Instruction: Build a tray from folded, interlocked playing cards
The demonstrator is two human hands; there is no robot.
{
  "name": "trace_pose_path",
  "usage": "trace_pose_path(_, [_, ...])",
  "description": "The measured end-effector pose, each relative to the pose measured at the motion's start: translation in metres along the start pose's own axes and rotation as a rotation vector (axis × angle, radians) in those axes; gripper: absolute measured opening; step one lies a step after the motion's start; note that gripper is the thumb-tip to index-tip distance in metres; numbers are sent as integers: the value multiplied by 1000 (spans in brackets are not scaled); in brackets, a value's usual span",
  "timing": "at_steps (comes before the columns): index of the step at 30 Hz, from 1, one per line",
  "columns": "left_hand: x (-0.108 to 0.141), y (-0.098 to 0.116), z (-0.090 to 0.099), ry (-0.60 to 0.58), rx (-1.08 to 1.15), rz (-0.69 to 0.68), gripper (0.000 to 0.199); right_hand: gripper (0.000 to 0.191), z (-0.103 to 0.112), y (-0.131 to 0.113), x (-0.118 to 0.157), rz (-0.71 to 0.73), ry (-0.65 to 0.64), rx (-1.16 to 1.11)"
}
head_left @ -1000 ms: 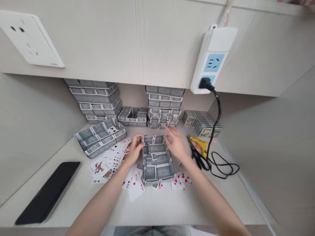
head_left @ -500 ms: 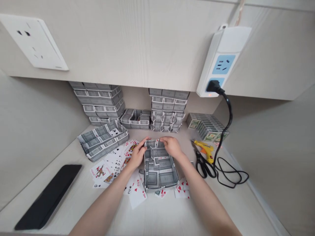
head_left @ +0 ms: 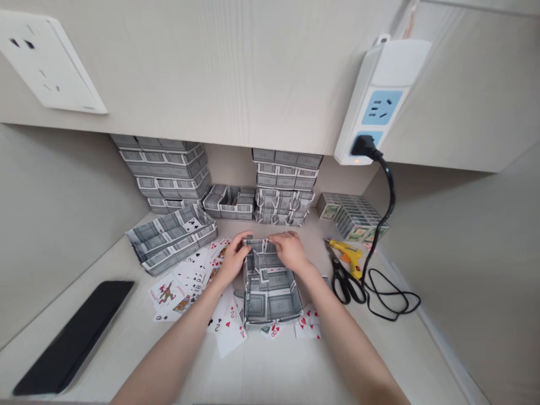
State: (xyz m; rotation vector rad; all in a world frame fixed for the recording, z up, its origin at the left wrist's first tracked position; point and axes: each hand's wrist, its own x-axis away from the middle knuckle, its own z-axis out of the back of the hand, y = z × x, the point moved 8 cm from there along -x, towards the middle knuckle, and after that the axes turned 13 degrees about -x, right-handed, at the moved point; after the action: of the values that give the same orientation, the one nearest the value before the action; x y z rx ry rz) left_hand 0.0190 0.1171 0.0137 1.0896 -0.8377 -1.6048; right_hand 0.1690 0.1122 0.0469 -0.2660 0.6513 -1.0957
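Closest, at left, a black slab [head_left: 76,337] flat on the worktop [head_left: 253,374]. Next, loose cards [head_left: 166,292], face up and overlapping, mostly left of the box [head_left: 274,289], a few more by its near end. Mid-worktop, the box itself: open-topped, made of grey card backs, low partitions inside. At its far end, both hands closed on it: left hand [head_left: 233,261] around the far left corner, thumb at the wall; right hand [head_left: 291,252] pinching the far rim, fingers bent. How firmly, cannot tell.

Right of the box, apart from it, black scissors [head_left: 339,270]; just beside them, a yellow glue gun [head_left: 351,253] and a looped black cable [head_left: 391,194]. Left, past the cards, a tray [head_left: 181,256] set at an angle, club cards showing inside.

Along the back, a tall left pile [head_left: 169,169], a low carton [head_left: 230,211], a middle pile [head_left: 284,180] and a greenish block [head_left: 358,216]. Above, on the panel [head_left: 211,84], a socket plate [head_left: 46,62] and a power strip [head_left: 377,95], black plug [head_left: 366,147] in its lower socket.
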Motion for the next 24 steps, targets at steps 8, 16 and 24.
trace_pose_path(8, [-18, 33, 2, -114, -220, -156, 21, 20, 2, 4, -1, -1, -6, -120])
trace_pose_path(16, [-35, 53, -18, -246, -471, -268, 14, 28, 20, 4, -1, 52, -17, -338])
trace_pose_path(24, [-33, 53, -22, -196, -418, -264, 17, 20, 14, 14, -2, -11, 50, -316])
